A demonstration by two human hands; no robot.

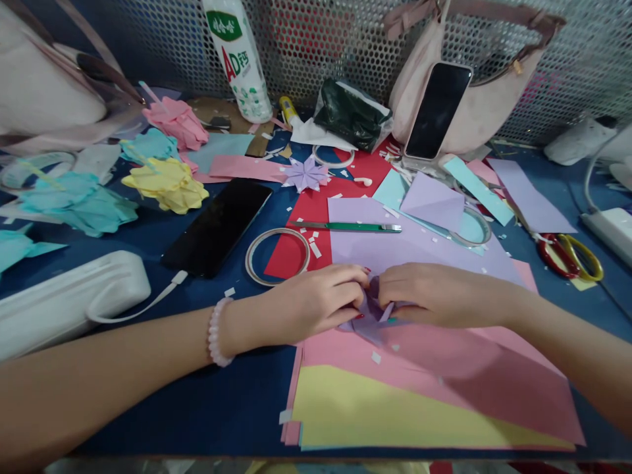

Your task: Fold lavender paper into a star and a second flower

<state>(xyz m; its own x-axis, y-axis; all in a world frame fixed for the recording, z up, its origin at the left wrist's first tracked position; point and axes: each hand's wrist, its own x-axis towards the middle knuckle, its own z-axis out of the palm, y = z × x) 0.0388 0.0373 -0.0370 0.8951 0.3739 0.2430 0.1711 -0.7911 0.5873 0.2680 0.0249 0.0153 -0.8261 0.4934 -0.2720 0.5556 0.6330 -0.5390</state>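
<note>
My left hand [328,296], with a pink bead bracelet on its wrist, pinches the left side of a folded purple paper piece [370,317]. From the other side my right hand [415,293] grips the same paper, fingers curled over it. The fingers hide much of the folds. Beneath lie pink sheets [494,359], a yellow sheet [355,408] and purple sheets [419,253]. Just beyond my hands rests a green-handled craft knife or tweezers [363,227]; I cannot tell which. Left of it lies a roll of tape [251,260].
Folded paper flowers in teal [81,204], yellow [168,185] and pink [178,125] stand at left. A phone [220,227] on a cable lies near a white power bank or strip [74,296]. Scissors [567,257] lie right. A bottle [239,62] and an upright phone [438,112] stand behind.
</note>
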